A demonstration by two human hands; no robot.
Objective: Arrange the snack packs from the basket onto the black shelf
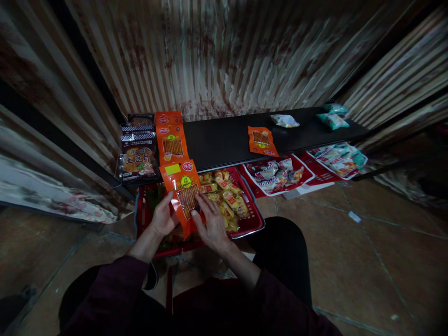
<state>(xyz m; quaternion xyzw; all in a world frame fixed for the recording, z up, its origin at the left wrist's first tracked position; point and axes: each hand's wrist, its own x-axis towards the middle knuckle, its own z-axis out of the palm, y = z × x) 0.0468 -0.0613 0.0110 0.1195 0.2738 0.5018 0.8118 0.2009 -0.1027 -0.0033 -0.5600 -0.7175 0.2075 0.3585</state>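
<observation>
**Holding a packet over the basket: slip and crowding risks**

Holding: the orange plastic snack packet [182, 189] is upright between both hands, above the near end of the red plastic basket [258, 220] and just in front of the black shelf board [217, 137]. The left hand [161, 218] has fingers closed on the packet's left edge. The right hand [213, 226] has fingers together, pressed on its lower front.

Risks, as judged:
- The grip is on the edges only. The glossy film could slide free and drop among the yellow wrapped sweets [224, 195] below.
- Pressure on the front could crack the contents.
- Light is poor, so labels are hard to read.

Surroundings:
- A row of matching orange packets [171, 140] and dark potato-crisp packets [137, 161] crowds the shelf's left end, leaving little room there.
- A lone orange packet [262, 140], a pale packet [284, 121] and green packets [334, 119] lie further right.
- Red trays of small packets [308, 173] sit under the shelf, near the knees.
</observation>
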